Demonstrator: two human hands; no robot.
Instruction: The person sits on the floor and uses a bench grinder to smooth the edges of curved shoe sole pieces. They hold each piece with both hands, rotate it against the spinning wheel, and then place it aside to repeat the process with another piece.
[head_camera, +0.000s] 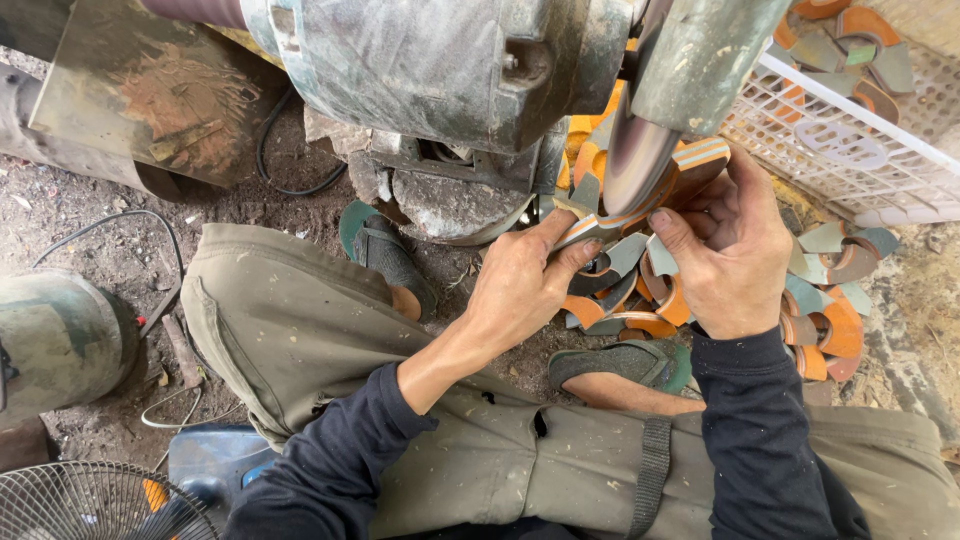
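Both hands, left hand (520, 285) and right hand (728, 250), grasping orange-grey sole piece (690, 170) against grinding wheel (635, 155). Unground pile (830, 300) left on ground; more in white crate (850, 150), far right.

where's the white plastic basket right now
The white plastic lattice basket sits at upper right in the head view, just beyond the right hand, holding orange-and-grey curved pieces.

Rough workshop, dirt floor (90, 230), bench grinder (450, 60), grinding wheel (635, 155), piled offcuts (830, 320)
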